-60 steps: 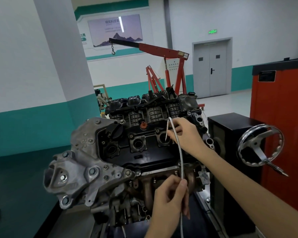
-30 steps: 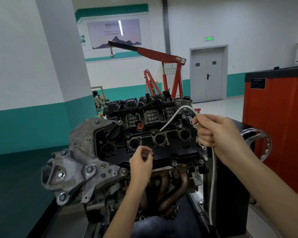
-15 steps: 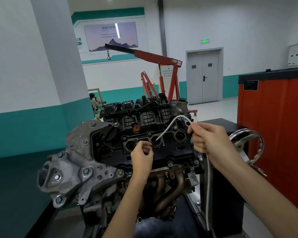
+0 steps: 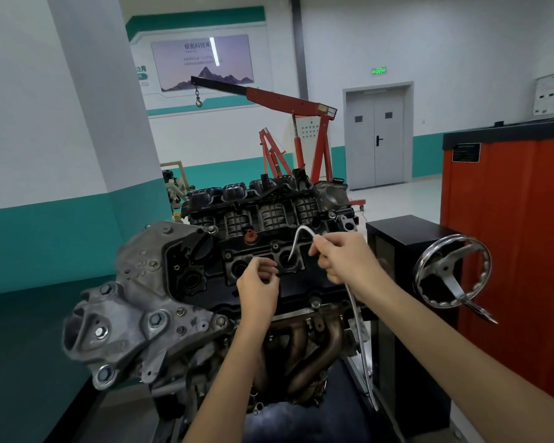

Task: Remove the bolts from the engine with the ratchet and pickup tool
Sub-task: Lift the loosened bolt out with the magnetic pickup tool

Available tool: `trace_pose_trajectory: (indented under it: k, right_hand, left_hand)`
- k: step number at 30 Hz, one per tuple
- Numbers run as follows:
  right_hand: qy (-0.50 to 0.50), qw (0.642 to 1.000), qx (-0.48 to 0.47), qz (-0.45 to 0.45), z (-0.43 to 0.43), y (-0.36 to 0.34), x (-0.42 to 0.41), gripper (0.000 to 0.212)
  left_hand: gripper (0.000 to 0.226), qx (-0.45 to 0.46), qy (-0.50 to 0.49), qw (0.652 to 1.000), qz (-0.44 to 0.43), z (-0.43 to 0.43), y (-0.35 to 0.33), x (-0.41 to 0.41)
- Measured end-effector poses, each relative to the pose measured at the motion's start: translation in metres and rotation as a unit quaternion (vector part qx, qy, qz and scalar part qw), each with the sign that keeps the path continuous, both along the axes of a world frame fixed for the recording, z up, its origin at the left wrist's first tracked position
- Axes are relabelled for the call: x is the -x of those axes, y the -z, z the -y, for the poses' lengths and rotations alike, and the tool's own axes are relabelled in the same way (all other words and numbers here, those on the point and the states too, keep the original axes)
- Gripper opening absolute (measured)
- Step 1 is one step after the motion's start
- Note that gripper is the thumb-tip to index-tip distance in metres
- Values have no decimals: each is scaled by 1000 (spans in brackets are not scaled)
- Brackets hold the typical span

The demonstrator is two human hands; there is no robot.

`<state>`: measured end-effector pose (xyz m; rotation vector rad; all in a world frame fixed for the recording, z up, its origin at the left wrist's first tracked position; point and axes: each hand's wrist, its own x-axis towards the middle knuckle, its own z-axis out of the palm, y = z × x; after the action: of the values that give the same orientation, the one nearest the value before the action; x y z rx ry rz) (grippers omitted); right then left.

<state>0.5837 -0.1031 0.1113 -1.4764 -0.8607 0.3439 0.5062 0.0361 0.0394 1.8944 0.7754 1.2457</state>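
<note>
The right hand (image 4: pixel 343 262) comes in from the lower right, its forearm slanting up across the view. Thumb and curled fingers pinch the flexible pickup tool (image 4: pixel 303 227) just above the engine (image 4: pixel 147 292). Ahead of the grip the shaft arcs up and over to the left, then drops with its tip in the spark plug well (image 4: pixel 288 261), which lies between the two hands. Behind the grip the rest of the shaft hangs loose below the wrist.

The left hand (image 4: pixel 258 290) rises from the bottom centre on a near-vertical forearm, back toward the camera. Its fingers are curled in toward the thumb just left of that well, over the black valve cover (image 4: pixel 304 284). Whether they hold anything cannot be told.

Beyond the fingertips the intake manifold (image 4: pixel 253 215) stands as a ridge. The exhaust manifold (image 4: pixel 317 343) sits below both wrists. Right of the right forearm, a chrome handwheel (image 4: pixel 442 276) stands well apart with open air between.
</note>
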Motion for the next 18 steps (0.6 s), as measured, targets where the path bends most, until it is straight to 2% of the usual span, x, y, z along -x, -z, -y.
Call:
trace_pose_trajectory:
  k: [4,9,14,18]
  right_hand:
    - [0,999,50,2,-21,-8,3,37]
    - [13,999,33,3,-24,-1,5,38]
    - [42,998,10,53,-8,-5,5,36]
    - [35,998,-9,44,8,-14,4,35]
  left_hand:
    - [20,-10,-5,1000,-4,-2,3,0]
    - [20,-19,-2,1000,-2,-2,3,-1]
    - [20,-11,2,1000,4,-3,4,-1]
    - [21,-9,2,1000,4,-3,4,-2]
